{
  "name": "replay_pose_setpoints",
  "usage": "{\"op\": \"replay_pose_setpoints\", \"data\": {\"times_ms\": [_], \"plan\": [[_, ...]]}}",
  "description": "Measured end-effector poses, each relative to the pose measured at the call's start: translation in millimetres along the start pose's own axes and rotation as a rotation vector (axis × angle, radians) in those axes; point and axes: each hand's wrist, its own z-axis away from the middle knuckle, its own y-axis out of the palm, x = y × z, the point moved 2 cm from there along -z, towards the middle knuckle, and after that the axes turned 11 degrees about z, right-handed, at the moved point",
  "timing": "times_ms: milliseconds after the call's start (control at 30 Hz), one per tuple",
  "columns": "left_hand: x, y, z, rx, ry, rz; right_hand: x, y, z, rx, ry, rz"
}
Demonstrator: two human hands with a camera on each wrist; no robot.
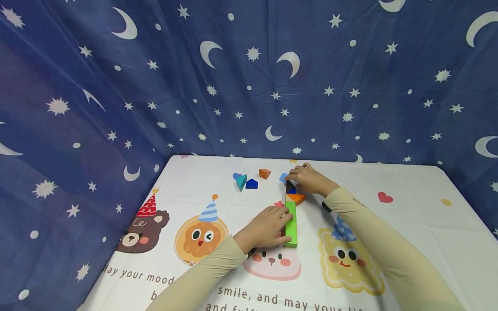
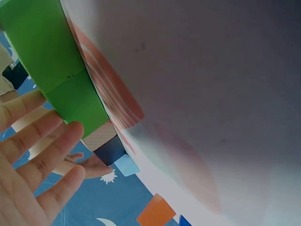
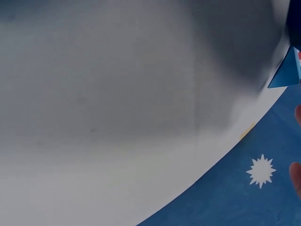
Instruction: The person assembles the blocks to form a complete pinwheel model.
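Observation:
Two green blocks (image 1: 291, 233) lie end to end in a row on the tablecloth. My left hand (image 1: 268, 226) rests along their left side, fingertips touching them; in the left wrist view its fingers (image 2: 51, 150) are spread and fairly straight. Beyond the green blocks come an orange triangular block (image 1: 296, 198) and a dark blue block (image 1: 291, 189). At the far end of the row, my right hand (image 1: 309, 179) reaches over the dark blue block, its fingertips beside a light blue block (image 1: 283, 177). Only two of its fingertips (image 3: 295, 176) show in the right wrist view.
Left of the row's far end lie an orange block (image 1: 265, 173), a teal triangular block (image 1: 241, 182) and a blue block (image 1: 251, 184). The white tablecloth (image 1: 412, 233) carries printed cartoon figures and lettering. A blue star-patterned curtain (image 1: 241, 129) hangs behind the table and along its left side.

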Motion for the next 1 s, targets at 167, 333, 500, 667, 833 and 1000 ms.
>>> {"op": "replay_pose_setpoints", "data": {"times_ms": [167,333,500,667,833,1000], "plan": [[-0.4,-0.3,0.5,-0.010,0.002,-0.002,-2,1,3,-0.018,0.008,-0.010],[-0.4,-0.2,0.3,-0.009,-0.003,0.002,-2,0,3,-0.029,0.009,-0.008],[0.1,-0.1,0.0,-0.011,0.002,-0.002,-2,1,1,-0.003,0.018,-0.030],[0.1,0.2,-0.2,-0.012,0.003,-0.007,-2,0,1,-0.014,0.017,-0.026],[-0.2,0.0,-0.5,-0.009,0.004,-0.005,-3,-4,6,-0.024,0.059,-0.011],[-1.6,-1.1,-0.1,-0.011,0.002,-0.010,-4,-12,21,-0.037,0.112,-0.001]]}}
